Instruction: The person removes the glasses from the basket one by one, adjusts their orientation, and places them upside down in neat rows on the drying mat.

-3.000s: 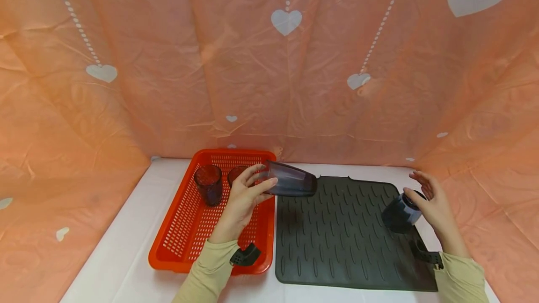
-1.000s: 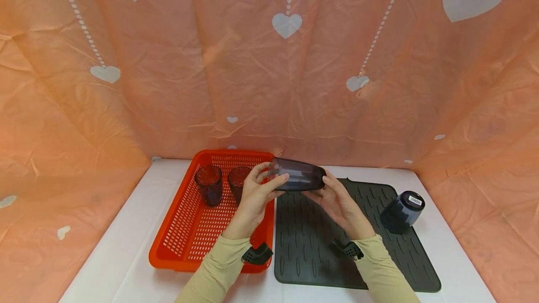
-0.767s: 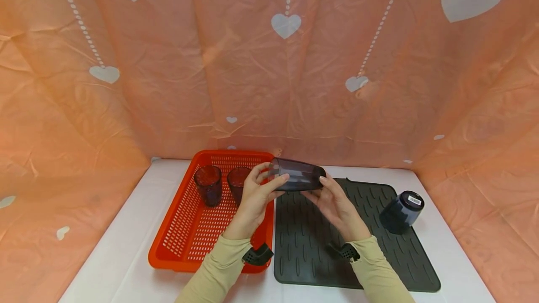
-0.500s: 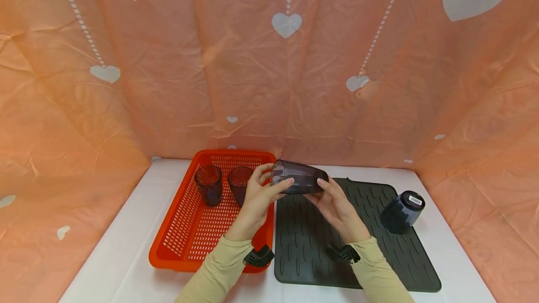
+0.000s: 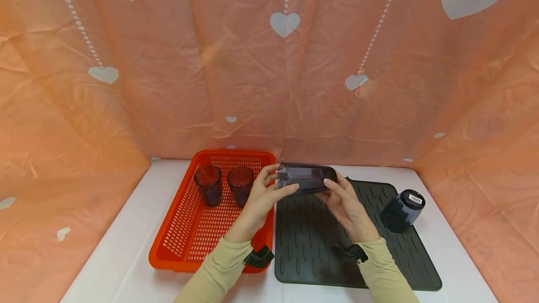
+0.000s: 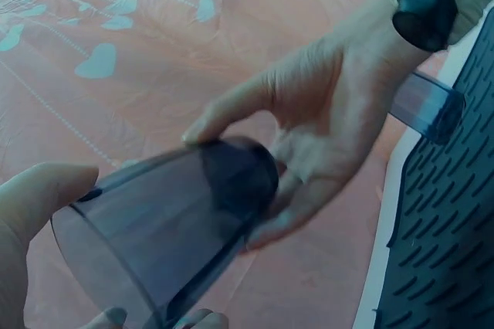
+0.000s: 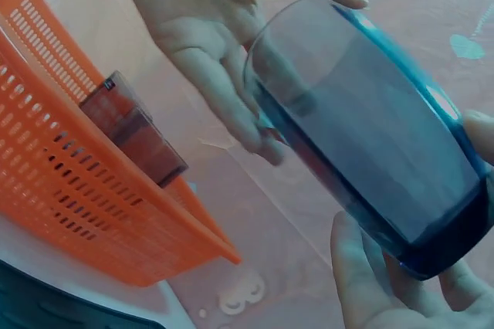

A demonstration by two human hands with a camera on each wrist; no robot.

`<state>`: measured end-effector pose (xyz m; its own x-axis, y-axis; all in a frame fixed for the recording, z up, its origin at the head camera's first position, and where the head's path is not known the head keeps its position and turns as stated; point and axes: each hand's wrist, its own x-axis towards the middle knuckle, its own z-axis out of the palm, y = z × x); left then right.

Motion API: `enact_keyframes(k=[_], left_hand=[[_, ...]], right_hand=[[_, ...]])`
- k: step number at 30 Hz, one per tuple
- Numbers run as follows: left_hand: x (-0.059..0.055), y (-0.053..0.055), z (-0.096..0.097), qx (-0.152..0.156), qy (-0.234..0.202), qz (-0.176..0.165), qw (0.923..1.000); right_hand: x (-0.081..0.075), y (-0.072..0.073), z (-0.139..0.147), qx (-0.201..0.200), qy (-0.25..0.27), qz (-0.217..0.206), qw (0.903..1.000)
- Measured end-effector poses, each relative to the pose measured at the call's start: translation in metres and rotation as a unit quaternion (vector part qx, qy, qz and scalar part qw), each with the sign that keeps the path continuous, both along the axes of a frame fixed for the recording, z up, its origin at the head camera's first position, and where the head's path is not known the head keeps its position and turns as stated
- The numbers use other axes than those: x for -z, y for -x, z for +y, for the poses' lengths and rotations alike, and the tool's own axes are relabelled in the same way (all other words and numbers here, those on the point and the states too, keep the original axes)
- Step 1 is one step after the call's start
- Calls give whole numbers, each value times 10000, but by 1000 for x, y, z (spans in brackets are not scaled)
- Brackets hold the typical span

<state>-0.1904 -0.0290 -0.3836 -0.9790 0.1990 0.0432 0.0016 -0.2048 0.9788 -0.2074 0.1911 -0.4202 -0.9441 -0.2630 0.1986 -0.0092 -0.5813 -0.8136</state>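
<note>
A tinted drinking glass (image 5: 306, 177) lies sideways in the air between both hands, above the mat's far left part. My left hand (image 5: 263, 196) grips it near the rim, thumb in front and fingers behind. Around the dark base, my right hand (image 5: 347, 205) holds it with thumb and fingers. In the right wrist view the glass (image 7: 370, 128) looks clear and bluish with a thick base. Two similar glasses, a left one (image 5: 208, 186) and a right one (image 5: 241, 185), stand mouth up in the orange basket (image 5: 162, 263). Another glass (image 5: 400, 214) stands upside down on the dark mat.
The dark ridged mat (image 5: 311, 261) lies right of the basket on a white table (image 5: 105, 261). An orange curtain with white hearts (image 5: 252, 69) closes off the back and sides.
Three seconds ago the right hand was at the upside-down glass; it has since come left to the held glass's base. Over the last second, both hands have shifted slightly right with the glass.
</note>
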Motion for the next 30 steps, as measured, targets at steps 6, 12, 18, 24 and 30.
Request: enact_keyframes(k=[6,12,18,24,30], left_hand=[[0,1,-1,95,256,45,9996],[1,0,-2,260,344,63,9991],[5,-2,-5,482,256,157,9984],[6,-3,-12,743,247,196,9967],[8,-3,-19,699,281,290,9967]], right_hand=[[-7,-1,9,53,-81,182,9998],[-12,-4,12,359,-57,57,9993],[-16,-8,16,505,-212,271,9981],[-21,-11,21,635,-437,422,9961],[-25,-13,28,753,-819,943,9893]])
